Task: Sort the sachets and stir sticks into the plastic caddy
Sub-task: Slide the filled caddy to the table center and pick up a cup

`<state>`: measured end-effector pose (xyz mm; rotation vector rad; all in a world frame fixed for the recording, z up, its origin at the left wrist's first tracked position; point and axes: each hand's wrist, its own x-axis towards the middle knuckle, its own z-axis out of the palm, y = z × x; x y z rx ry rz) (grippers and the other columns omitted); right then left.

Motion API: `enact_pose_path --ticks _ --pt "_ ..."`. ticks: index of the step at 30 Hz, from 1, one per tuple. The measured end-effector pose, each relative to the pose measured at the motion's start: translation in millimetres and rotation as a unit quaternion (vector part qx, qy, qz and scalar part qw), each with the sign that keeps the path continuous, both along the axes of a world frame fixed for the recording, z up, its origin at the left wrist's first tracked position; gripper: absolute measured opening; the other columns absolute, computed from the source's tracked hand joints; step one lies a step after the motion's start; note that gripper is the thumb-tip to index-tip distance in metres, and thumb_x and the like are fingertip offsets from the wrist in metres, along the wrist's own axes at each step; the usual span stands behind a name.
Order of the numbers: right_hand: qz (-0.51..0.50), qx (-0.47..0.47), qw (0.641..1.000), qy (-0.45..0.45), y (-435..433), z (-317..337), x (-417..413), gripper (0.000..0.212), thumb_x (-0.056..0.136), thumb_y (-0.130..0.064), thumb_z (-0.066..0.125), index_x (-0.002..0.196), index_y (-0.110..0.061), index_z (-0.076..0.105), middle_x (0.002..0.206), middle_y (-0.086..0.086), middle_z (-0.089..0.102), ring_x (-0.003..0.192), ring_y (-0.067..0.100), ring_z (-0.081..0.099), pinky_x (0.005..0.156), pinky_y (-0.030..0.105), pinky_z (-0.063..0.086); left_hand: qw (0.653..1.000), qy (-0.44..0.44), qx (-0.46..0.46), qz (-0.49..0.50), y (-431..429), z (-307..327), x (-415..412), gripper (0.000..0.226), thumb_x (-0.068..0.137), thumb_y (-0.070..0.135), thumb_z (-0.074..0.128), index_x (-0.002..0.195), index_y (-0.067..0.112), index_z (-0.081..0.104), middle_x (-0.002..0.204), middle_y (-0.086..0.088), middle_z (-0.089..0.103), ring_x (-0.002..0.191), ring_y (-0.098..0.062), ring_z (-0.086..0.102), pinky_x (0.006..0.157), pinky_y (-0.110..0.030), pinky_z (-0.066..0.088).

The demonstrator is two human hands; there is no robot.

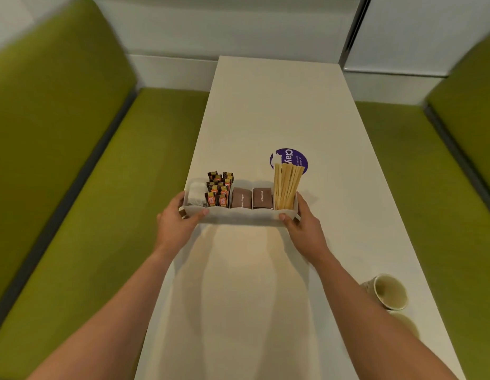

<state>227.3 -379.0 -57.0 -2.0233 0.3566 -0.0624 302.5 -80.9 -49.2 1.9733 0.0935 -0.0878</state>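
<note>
A translucent white plastic caddy sits on the white table, held at both ends. My left hand grips its left end and my right hand grips its right end, thumbs on the near wall. From left to right its compartments hold white sachets, several upright brown-and-orange sachets, two stacks of brown sugar sachets, and a bundle of wooden stir sticks standing upright.
The long white table runs away from me between two green benches. A purple round sticker lies behind the caddy. A paper cup lies on its side near the table's right edge.
</note>
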Motion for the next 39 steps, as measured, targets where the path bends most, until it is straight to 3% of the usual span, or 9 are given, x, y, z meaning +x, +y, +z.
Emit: enact_pose_path --ticks 4,7,12,15,21,25,28,32,39 --pt "-0.001 -0.005 1.000 0.015 -2 -1 -2 0.076 0.100 -0.032 0.063 0.162 -0.028 0.020 0.158 -0.006 0.044 0.140 0.017 0.048 0.112 0.038 0.045 0.999 0.021 0.038 -0.020 6 4 1 0.086 0.071 0.049 0.088 0.143 0.025 0.049 0.127 0.004 0.067 0.109 -0.012 0.068 0.093 -0.045 0.058" --pt "-0.032 0.011 0.999 0.032 1 11 -16 0.089 0.096 -0.034 0.070 0.164 -0.026 0.012 0.165 -0.002 0.032 0.146 0.020 0.040 0.115 0.039 0.041 0.996 0.042 0.080 -0.022 10 13 -8 0.111 0.067 0.060 0.085 0.156 0.025 0.028 0.158 0.000 0.039 0.138 -0.021 0.045 0.109 -0.046 0.045" --pt "-0.098 0.040 0.991 -0.077 23 56 -109 0.074 0.093 -0.019 0.073 0.155 -0.031 0.036 0.147 -0.016 0.053 0.125 0.002 0.057 0.098 0.023 0.054 0.999 -0.018 0.027 0.017 -5 31 -82 0.080 0.082 0.035 0.082 0.150 0.029 0.039 0.150 0.002 0.040 0.131 -0.011 0.046 0.107 -0.035 0.045" --pt "-0.115 0.008 0.982 -0.148 31 80 -199 0.055 0.091 -0.013 0.074 0.140 -0.029 0.055 0.122 -0.017 0.067 0.105 0.014 0.066 0.079 0.019 0.055 0.999 -0.044 0.018 -0.016 -25 35 -144 0.057 0.087 0.027 0.077 0.139 0.031 0.052 0.137 0.012 0.052 0.121 -0.004 0.054 0.101 -0.029 0.048" --pt "-0.209 -0.087 0.948 -0.224 -21 70 -308 0.034 0.087 -0.034 0.063 0.119 -0.024 0.059 0.114 -0.017 0.057 0.088 0.015 0.058 0.077 0.022 0.050 0.988 -0.052 0.002 -0.144 -108 13 -252 0.045 0.085 0.034 0.073 0.126 0.042 0.058 0.125 0.018 0.062 0.115 -0.001 0.061 0.097 -0.029 0.054" --pt "-0.209 -0.018 0.968 -0.136 -79 36 -316 0.056 0.092 -0.030 0.070 0.142 -0.031 0.046 0.141 -0.020 0.050 0.121 0.010 0.058 0.096 0.032 0.054 0.980 -0.032 -0.008 -0.194 -176 -9 -301 0.047 0.090 0.038 0.069 0.130 0.051 0.048 0.131 0.019 0.057 0.120 0.003 0.056 0.100 -0.027 0.052" --pt "-0.131 0.052 0.990 -0.021 -104 19 -310 0.074 0.088 -0.045 0.072 0.152 -0.047 0.034 0.154 -0.019 0.043 0.131 0.007 0.054 0.109 0.040 0.049 0.976 -0.010 -0.008 -0.216 -214 -17 -318 0.052 0.094 0.045 0.064 0.140 0.051 0.040 0.137 0.022 0.052 0.123 0.006 0.053 0.102 -0.024 0.049" --pt "-0.021 0.077 0.997 0.012 -118 7 -301 0.069 0.094 -0.047 0.068 0.153 -0.048 0.034 0.150 -0.026 0.049 0.132 -0.005 0.052 0.111 0.038 0.048 0.974 0.006 0.002 -0.227 -241 -21 -317 0.062 0.096 0.043 0.063 0.152 0.037 0.036 0.146 0.020 0.048 0.130 0.005 0.049 0.107 -0.020 0.043" --pt "0.010 0.015 1.000 -0.018 -117 -2 -307 0.061 0.096 -0.035 0.069 0.142 -0.060 0.037 0.138 -0.031 0.055 0.124 -0.007 0.056 0.104 0.028 0.053 0.978 -0.035 -0.007 -0.204 -246 -9 -326 0.045 0.098 0.033 0.064 0.138 0.044 0.049 0.128 0.022 0.063 0.118 -0.001 0.061 0.098 -0.031 0.051"
